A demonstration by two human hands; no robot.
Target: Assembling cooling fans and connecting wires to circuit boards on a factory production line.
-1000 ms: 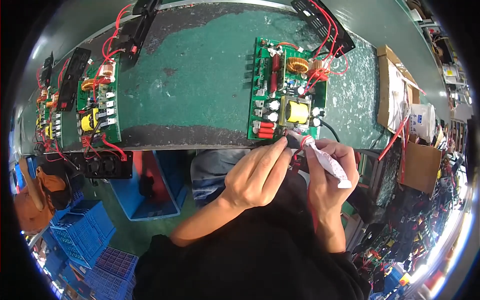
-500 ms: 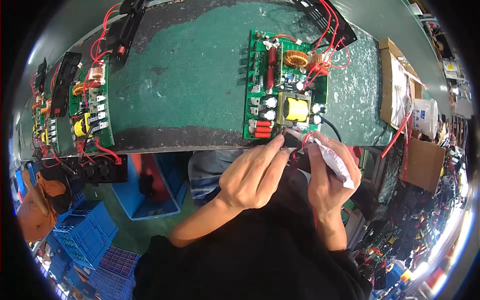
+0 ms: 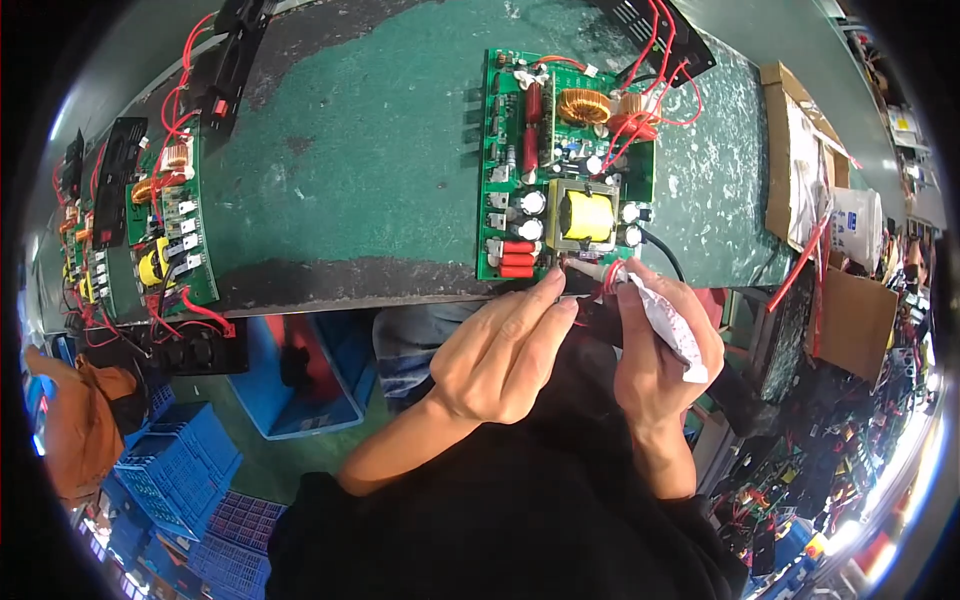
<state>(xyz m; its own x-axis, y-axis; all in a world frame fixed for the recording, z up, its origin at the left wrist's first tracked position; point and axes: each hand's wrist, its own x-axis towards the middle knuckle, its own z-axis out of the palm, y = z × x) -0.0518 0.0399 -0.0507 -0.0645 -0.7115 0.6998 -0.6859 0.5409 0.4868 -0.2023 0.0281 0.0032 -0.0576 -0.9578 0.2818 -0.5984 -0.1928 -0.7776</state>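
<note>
A green circuit board lies at the front edge of the bench, with a yellow-wrapped transformer, a copper-wound ring coil and red capacitors on it. My right hand is closed around a crumpled white squeeze tube. Its tapered nozzle points left, its tip just in front of the transformer. At the board's front edge, the fingertips of my left hand come close to that tip. The left fingers are bent together and the thumb is hidden, so whatever they grip cannot be made out.
More boards with black panels and red wires stand on the bench's left. A black slotted panel is wired to the near board. Cardboard boxes and a white container are on the right. Blue crates sit below, left.
The view has shifted slightly, so the bench and boards appear a little further left. The nozzle tip shows more plainly beside my left fingertips. Both hands keep nearly the same pose.
</note>
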